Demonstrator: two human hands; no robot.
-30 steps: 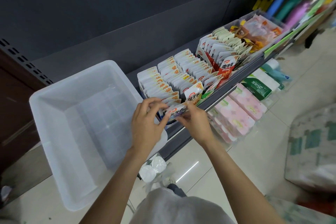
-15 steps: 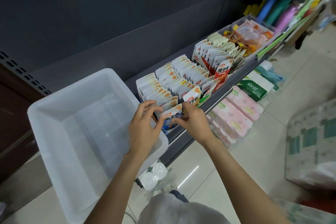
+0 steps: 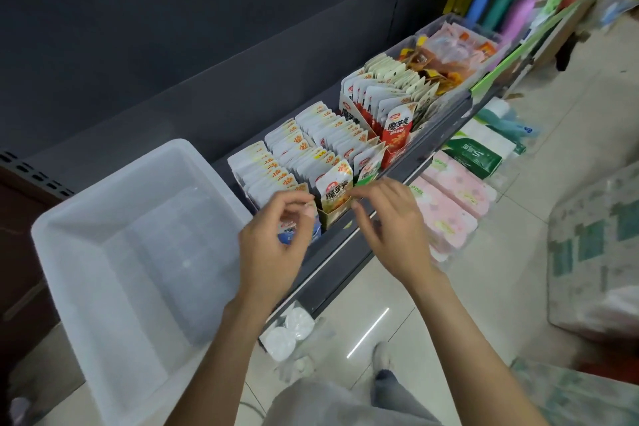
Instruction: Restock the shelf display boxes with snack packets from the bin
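My left hand (image 3: 273, 245) hovers at the front of the shelf (image 3: 332, 252), fingers loosely curled with nothing between them. The blue packet (image 3: 294, 235) shows just behind them, at the front of the nearest box, and I cannot tell whether a fingertip touches it. My right hand (image 3: 390, 228) is beside the front lip of the next box (image 3: 333, 214), fingers apart and relaxed, holding nothing.

The bin (image 3: 138, 252) sits on my left, against the shelf, and I see no packets in it, so the restocking looks about done. The boxes stand crammed, packets upright in tight rows.

What worries me is that front row. The blue packet sits lowest and nearest the shelf edge; if I pull my left hand back carelessly I could drag it out and over the edge to the floor. The beige packet (image 3: 334, 187) stands tall at the box front and leans outward; a brush from either thumb could tip it, and the tight row behind may push it out. The boxes are light cardboard, so pressing on one lip could slide the whole box toward the edge. The bin juts past the shelf too, and an elbow could knock it.
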